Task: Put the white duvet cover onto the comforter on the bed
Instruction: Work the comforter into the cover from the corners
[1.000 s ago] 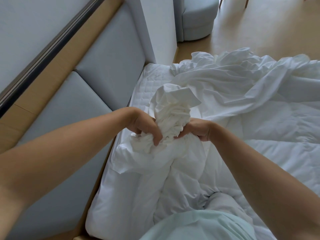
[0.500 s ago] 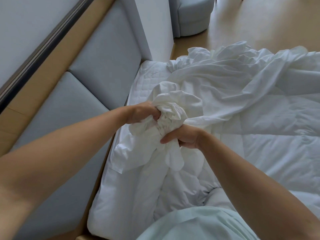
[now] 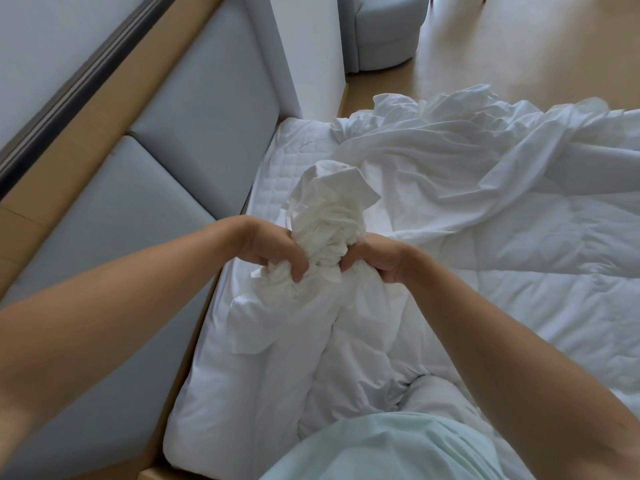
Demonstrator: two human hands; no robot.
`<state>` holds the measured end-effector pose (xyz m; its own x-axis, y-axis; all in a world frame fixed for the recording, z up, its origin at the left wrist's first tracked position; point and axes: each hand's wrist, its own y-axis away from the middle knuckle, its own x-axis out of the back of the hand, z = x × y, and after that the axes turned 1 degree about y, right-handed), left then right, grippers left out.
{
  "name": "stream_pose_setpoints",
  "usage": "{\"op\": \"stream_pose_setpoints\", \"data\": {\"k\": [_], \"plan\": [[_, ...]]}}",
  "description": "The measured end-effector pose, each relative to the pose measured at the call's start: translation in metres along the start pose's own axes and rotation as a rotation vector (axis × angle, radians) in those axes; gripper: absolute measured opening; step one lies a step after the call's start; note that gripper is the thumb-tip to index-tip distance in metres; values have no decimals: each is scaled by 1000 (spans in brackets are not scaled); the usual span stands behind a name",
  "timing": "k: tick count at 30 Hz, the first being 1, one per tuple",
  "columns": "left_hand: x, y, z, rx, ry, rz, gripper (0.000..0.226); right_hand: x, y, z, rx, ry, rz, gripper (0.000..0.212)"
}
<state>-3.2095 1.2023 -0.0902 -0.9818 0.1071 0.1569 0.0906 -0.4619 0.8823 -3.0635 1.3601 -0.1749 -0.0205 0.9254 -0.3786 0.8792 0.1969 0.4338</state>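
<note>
Both hands have drawn level since half a second ago: the left hand (image 3: 273,251) has dropped and the right hand (image 3: 377,258) has come up from under the bundle, so they now sit side by side at the same height. Each is a closed fist, fingers curled tight round the gathered neck of the white duvet cover (image 3: 332,209), knuckles facing up and the two fists close together with only the pinched cloth between them. Above the fists the bunched cover stands up in a crumpled tuft, taller than it was a moment back. Below them white bedding hangs down in thick folds toward the near edge of the bed (image 3: 277,168); how much of that is cover and how much is filling inside it I cannot tell. More of the cover trails away from the tuft to the right and lies wrinkled across the far side of the bed. The quilted comforter (image 3: 540,271) is spread flat on the right, partly under that loose cloth. A padded blue-grey headboard (image 3: 207,116) runs along the left of the bed. Beyond it are a white wall corner (image 3: 308,46), a rounded grey armchair (image 3: 384,29) and wooden floor (image 3: 519,46). Pale green clothing (image 3: 381,448) fills the bottom edge
</note>
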Motion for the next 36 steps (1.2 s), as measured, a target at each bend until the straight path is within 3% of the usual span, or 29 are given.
{"op": "stream_pose_setpoints", "data": {"k": [3, 8, 10, 13, 17, 21, 23, 32, 36], "plan": [[-5, 1, 0, -66, 41, 51, 52, 3, -1, -2, 38, -29, 27, 38], [-5, 9, 4, -82, 70, 70, 50, 3, 1, -10, 46, -36, 49, 48], [-3, 11, 8, -73, 70, 102, 46, 2, 1, -9, 16, -60, 2, 54], [-3, 14, 15, -103, 87, 219, 34, -5, 3, -3, -49, -115, -128, 46], [-5, 9, 20, -164, 147, 279, 54, -17, 0, 4, -88, -28, -97, 66], [-4, 5, 21, -195, 198, 312, 39, -21, 1, 4, -10, -36, -82, 51], [-2, 4, 22, -195, 206, 339, 37, -19, 3, 5, 23, -67, -68, 54], [-1, -2, 31, -122, 116, 254, 51, 8, 11, -3, -88, -3, -173, 53], [-1, 0, 31, -4, 25, 95, 25, 21, 10, 1, 46, -103, -155, 50]]}}
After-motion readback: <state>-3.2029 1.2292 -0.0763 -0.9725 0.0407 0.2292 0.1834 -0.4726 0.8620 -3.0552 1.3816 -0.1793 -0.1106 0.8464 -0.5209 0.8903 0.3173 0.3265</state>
